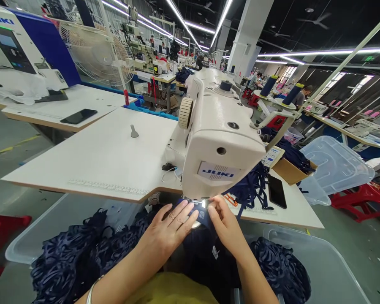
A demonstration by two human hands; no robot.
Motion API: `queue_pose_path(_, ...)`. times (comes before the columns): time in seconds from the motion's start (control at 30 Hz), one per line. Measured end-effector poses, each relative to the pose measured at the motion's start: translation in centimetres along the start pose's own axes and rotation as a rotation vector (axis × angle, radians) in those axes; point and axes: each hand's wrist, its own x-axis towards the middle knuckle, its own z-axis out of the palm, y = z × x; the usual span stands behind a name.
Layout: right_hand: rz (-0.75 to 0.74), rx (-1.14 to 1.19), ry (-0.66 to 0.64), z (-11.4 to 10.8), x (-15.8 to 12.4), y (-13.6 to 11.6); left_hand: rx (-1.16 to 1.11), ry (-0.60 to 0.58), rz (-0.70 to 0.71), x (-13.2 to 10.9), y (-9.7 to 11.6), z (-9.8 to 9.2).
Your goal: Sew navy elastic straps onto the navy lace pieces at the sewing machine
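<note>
A white Juki sewing machine [218,135] stands on a white table [107,160] straight ahead of me. Dark navy fabric [199,245] lies under its needle area, lit by a small lamp. My left hand [169,226] rests flat on this fabric with fingers stretched toward the needle. My right hand [223,219] presses the fabric from the right, fingertips together close to the presser foot. Heaps of navy straps [82,257] fill my lap area on both sides.
A black phone [277,191] and a cardboard box [291,169] lie right of the machine. Clear plastic bins [335,164] stand to the right and below the table. Another table with a phone [79,116] and a fan [98,55] stands at left. People work far behind.
</note>
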Motion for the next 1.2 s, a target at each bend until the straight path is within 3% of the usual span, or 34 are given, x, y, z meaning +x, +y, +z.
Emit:
queue_pose_path(0.27, -0.199, -0.158, -0.006, 0.2, 1.4, -0.4, -0.039, 0.064, -0.125, -0.2, 0.6, 0.4)
queue_pose_path(1.2, -0.190, -0.157, 0.016, 0.7, 2.5, 0.0, 0.114, 0.042, -0.144, -0.3, 1.6, 0.4)
